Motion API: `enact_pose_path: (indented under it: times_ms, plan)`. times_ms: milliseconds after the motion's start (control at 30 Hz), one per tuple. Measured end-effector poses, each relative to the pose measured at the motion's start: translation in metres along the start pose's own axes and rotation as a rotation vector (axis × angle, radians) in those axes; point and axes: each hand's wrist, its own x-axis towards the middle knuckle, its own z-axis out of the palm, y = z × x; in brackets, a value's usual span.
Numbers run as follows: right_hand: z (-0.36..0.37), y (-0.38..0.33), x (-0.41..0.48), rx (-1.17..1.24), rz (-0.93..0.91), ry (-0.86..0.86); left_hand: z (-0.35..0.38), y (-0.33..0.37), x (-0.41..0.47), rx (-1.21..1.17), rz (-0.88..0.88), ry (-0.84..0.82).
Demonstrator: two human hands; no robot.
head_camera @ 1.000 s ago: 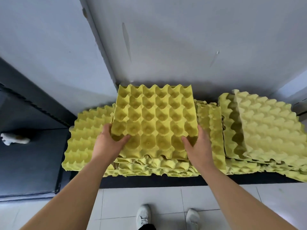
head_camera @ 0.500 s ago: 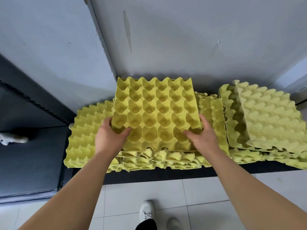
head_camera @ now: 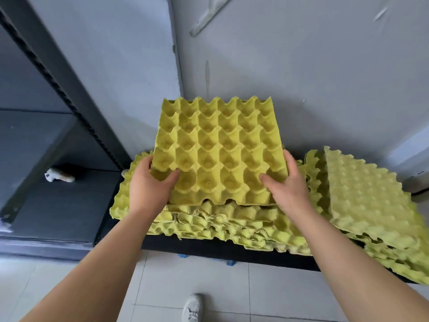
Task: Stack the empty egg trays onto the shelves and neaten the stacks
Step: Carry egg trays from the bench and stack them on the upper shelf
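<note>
A yellow egg tray (head_camera: pixel 218 149), cups up, is lifted off a messy pile of yellow egg trays (head_camera: pixel 222 224) on a low black platform (head_camera: pixel 209 249). My left hand (head_camera: pixel 151 184) grips its near left corner, thumb inside a cup. My right hand (head_camera: pixel 285 184) grips the near right corner the same way. The tray's far edge tilts up toward the wall. A second pile of paler trays (head_camera: pixel 362 201), bumps up, lies askew to the right.
A dark metal shelf unit (head_camera: pixel 53 201) stands at the left, with a small white object (head_camera: pixel 59 176) on its lower board. A grey wall (head_camera: pixel 301 66) rises right behind the piles. White floor tiles (head_camera: pixel 185 280) and my shoe (head_camera: pixel 192 307) are below.
Both hands have raised the top tray off the pile and tipped its far edge up. My view has swung left and up, showing more of the shelf unit.
</note>
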Motion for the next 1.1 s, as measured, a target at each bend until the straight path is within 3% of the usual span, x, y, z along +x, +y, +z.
enact_pose_path:
  times_ms: [300, 633, 1100]
  plan:
    - [0.000, -0.115, -0.066, -0.102, -0.233, -0.150, -0.137, 0.042, -0.074, -0.088, -0.014, 0.232]
    - [0.087, -0.243, -0.143, -0.045, -0.422, -0.347, -0.314, 0.037, -0.118, -0.107, -0.071, 0.488]
    - [0.239, -0.302, -0.285, 0.014, -0.327, -0.398, -0.514, -0.044, -0.117, -0.009, -0.142, 0.448]
